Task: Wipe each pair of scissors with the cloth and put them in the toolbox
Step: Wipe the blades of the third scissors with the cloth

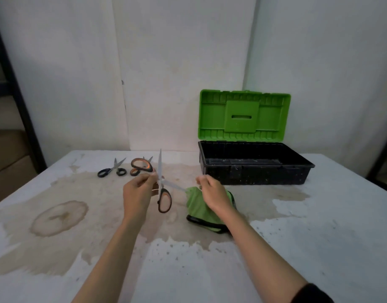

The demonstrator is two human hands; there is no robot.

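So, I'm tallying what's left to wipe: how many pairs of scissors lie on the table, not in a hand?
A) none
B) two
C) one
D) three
B: a black-handled pair and an orange-handled pair lie on the table behind the hands. The left hand holds a third pair, and the right hand grips the cloth.

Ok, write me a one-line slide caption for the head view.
Left hand holds open orange-handled scissors; right hand pinches the green cloth around one blade, open toolbox behind.
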